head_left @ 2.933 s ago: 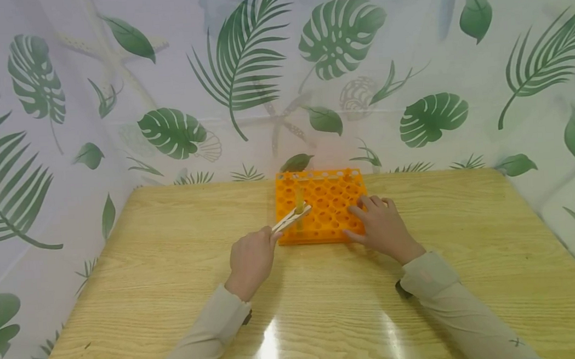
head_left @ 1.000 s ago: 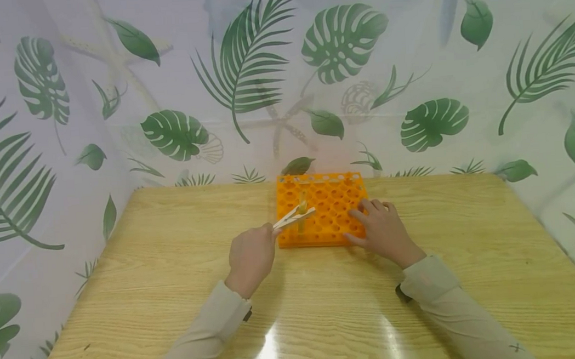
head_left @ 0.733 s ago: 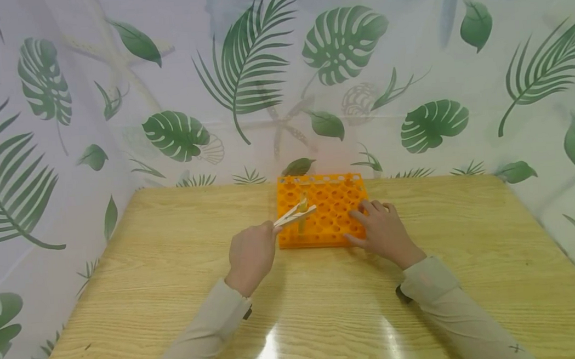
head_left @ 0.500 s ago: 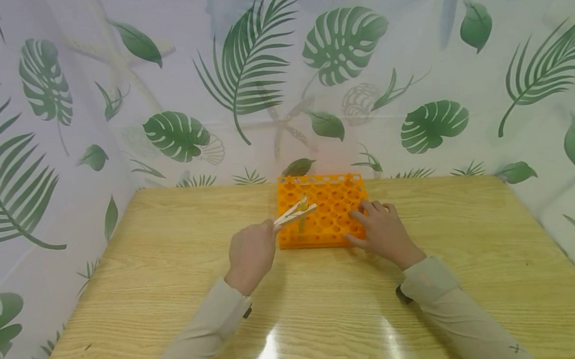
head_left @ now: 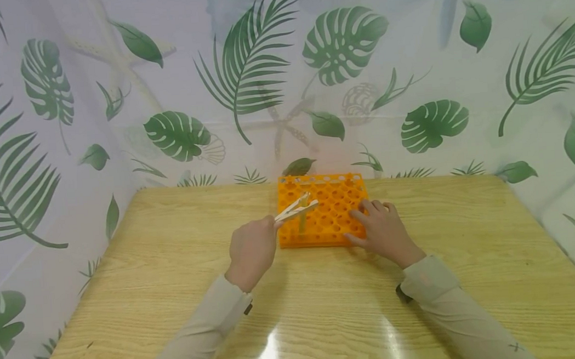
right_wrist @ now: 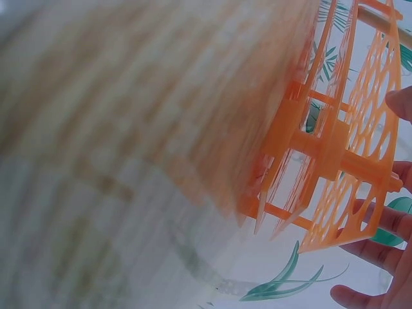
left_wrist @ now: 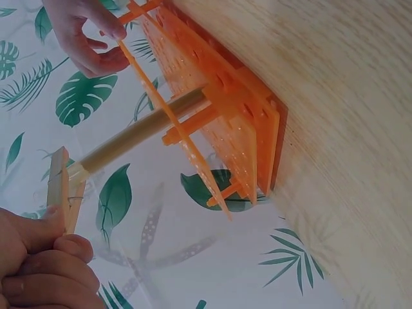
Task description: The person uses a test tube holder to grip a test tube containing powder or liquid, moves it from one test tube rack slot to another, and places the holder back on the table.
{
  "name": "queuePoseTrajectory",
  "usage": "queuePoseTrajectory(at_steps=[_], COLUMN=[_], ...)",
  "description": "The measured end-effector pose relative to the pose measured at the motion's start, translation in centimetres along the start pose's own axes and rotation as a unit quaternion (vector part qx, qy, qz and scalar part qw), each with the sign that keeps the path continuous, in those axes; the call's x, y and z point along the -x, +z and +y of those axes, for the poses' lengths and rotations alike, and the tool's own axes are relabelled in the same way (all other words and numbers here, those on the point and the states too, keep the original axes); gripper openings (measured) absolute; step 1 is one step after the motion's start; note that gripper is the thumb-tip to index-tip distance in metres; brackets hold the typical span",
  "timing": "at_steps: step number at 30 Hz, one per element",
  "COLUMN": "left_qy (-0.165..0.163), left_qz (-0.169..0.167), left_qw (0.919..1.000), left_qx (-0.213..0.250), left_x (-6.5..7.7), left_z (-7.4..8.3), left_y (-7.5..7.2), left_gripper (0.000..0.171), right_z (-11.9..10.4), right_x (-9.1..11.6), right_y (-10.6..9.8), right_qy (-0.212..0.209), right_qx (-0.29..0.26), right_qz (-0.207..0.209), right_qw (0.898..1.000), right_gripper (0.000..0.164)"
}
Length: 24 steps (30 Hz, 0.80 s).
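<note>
My left hand (head_left: 252,250) grips a wooden test tube clamp (left_wrist: 58,180), its two arms spread in a V in the head view. At the clamp's far end, between the arms, is the mouth of a test tube (left_wrist: 135,136) with yellowish contents. The tube stands in the left part of an orange test tube rack (head_left: 328,237), passing through the top plate to the lower tiers. My right hand (head_left: 384,231) rests on the rack's right end, fingers spread, with the thumb at the front edge and fingertips on the top plate.
A wooden table (head_left: 174,274) carries the rack near its back edge. Close behind stands a wall covering (head_left: 272,92) with green leaves and starfish prints. Another wall panel closes the left side.
The clamp arms have spread apart and moved up and slightly right, from partway down the tube to its mouth. The right hand and rack keep their places.
</note>
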<state>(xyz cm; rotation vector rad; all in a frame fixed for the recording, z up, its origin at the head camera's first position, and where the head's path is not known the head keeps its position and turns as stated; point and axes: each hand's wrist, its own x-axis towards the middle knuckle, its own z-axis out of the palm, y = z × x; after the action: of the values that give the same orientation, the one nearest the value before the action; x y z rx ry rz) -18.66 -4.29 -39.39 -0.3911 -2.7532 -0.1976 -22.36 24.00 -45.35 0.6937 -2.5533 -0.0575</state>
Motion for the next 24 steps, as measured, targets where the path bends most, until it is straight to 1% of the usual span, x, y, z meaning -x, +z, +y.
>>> queuePoseTrajectory(at_steps=[5,8,18,24], left_qy=[-0.006,-0.008,-0.007,0.004], left_qz=[0.001,-0.005,-0.003,0.005], left_qw=[1.0,0.9999,1.0,1.0], left_qx=[0.004,0.008,0.002,-0.003], left_x=[-0.1,-0.2,-0.5,-0.7], left_z=[0.0,0.1,0.2,0.1], left_y=[-0.3,-0.5,-0.9,-1.2], left_gripper=[0.033,0.033,0.033,0.035], right_z=[0.0,0.0,-0.1,-0.1], right_x=[0.0,0.0,-0.1,-0.1], right_y=[0.0,0.0,-0.1,-0.1], right_qy=[0.0,0.003,0.005,0.002], right_qx=[-0.001,-0.003,-0.006,-0.007], right_qz=[0.001,-0.002,-0.006,-0.001], right_qw=[1.0,1.0,1.0,1.0], right_gripper=[0.048,0.048,0.047,0.048])
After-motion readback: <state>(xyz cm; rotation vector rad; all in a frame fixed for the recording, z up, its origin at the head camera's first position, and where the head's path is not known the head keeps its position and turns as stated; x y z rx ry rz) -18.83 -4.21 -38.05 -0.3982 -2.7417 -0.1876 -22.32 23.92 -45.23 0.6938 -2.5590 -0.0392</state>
